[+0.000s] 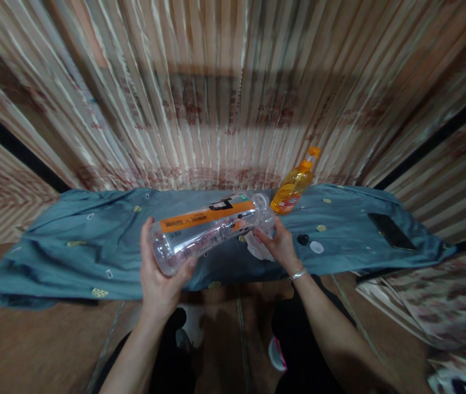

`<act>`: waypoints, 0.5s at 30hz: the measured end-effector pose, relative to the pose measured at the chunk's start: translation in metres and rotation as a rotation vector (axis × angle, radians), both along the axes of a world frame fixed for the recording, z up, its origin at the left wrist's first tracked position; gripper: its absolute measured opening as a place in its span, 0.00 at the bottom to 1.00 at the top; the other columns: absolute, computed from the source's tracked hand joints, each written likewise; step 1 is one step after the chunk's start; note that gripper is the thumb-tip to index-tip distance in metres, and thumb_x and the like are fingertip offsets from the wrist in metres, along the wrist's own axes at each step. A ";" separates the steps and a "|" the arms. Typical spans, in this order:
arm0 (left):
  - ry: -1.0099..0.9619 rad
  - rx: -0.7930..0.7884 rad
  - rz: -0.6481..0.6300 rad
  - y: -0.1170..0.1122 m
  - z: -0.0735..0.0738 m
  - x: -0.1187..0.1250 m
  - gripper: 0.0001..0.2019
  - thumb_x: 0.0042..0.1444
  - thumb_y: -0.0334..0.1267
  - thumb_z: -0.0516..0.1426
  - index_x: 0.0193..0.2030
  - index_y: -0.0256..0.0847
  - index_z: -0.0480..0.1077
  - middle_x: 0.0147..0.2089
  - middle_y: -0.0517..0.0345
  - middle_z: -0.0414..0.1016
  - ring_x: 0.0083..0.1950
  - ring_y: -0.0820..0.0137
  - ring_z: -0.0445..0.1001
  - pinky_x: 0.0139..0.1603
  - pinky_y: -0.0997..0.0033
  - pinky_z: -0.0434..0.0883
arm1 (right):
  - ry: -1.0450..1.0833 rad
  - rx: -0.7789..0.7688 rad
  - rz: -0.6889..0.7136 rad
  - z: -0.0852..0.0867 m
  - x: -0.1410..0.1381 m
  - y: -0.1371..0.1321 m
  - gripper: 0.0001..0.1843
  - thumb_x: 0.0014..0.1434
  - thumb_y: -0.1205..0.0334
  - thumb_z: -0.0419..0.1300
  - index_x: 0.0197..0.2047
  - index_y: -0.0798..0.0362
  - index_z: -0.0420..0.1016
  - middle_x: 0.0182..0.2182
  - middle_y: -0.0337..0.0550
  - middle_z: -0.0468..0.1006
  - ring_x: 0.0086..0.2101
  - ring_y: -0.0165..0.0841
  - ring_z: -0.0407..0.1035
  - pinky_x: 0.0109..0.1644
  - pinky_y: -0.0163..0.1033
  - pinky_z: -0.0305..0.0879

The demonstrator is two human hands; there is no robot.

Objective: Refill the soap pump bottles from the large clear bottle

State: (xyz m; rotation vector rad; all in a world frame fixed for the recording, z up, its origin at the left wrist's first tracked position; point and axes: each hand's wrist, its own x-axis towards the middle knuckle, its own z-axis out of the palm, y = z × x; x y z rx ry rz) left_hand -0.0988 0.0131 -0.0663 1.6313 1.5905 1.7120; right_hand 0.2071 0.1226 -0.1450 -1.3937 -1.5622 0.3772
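A large clear plastic bottle (200,232) with an orange and silver label lies slanted in the air above the cloth, its base to the left and its narrow end to the right. Around the base, the fingers and thumb of my left hand (161,279) are closed. My right hand (280,246), with a silvery band at the wrist, pinches a rounded clear plastic piece (266,220) at the bottle's narrow end. Whether that piece is joined to the bottle, I cannot tell. A crumpled whitish piece (257,247) lies beneath my right hand.
Behind my right hand stands an orange pump bottle (292,191). Right of it on the blue-green cloth (73,241) lie a small black object (303,239), a white disc (316,247) and a dark flat phone-like slab (391,231). A striped curtain (216,109) hangs close behind.
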 end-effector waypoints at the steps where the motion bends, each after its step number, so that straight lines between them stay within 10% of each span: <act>1: 0.002 0.005 -0.001 0.000 0.001 0.000 0.54 0.48 0.55 0.73 0.78 0.44 0.56 0.62 0.44 0.76 0.63 0.49 0.79 0.69 0.45 0.73 | -0.003 -0.002 -0.001 0.000 0.000 0.000 0.34 0.57 0.41 0.69 0.62 0.51 0.75 0.48 0.51 0.88 0.44 0.48 0.83 0.49 0.50 0.80; 15: 0.009 0.031 -0.003 -0.001 -0.001 0.002 0.55 0.48 0.55 0.73 0.79 0.46 0.55 0.69 0.42 0.71 0.64 0.49 0.77 0.69 0.45 0.71 | -0.008 0.004 -0.009 0.000 0.000 0.000 0.34 0.56 0.43 0.69 0.61 0.50 0.75 0.51 0.52 0.88 0.47 0.49 0.83 0.52 0.51 0.80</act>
